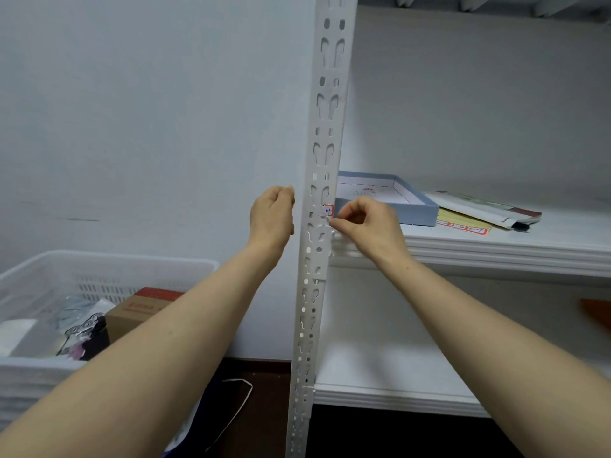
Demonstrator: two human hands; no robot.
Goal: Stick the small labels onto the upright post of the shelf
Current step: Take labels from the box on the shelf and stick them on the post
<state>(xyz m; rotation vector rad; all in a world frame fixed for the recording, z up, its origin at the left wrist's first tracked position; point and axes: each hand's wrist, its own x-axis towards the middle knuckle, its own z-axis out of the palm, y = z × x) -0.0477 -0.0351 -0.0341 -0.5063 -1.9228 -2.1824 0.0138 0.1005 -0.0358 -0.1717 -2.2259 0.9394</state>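
Over at the far left a white slotted basket (109, 269) sits low, with a brown cardboard box (139, 312) and some plastic-wrapped bits inside. Next comes the left hand (272, 216), raised just beside the left edge of the post, fingers curled loosely in; I cannot tell whether it has anything in its grip. The white perforated upright post (319, 226) runs top to bottom through the middle. A small red-bordered label (328, 211) is on the post's right edge, at hand height. The right hand (367, 226) is close against that edge just below the label, thumb and forefinger pinched together at the post; what the pinch holds is too small to tell. Further right, the shelf (496, 252) carries an open grey-blue box lid (396, 206), a yellow sheet of more labels (463, 224) and a white pouch (486, 208).
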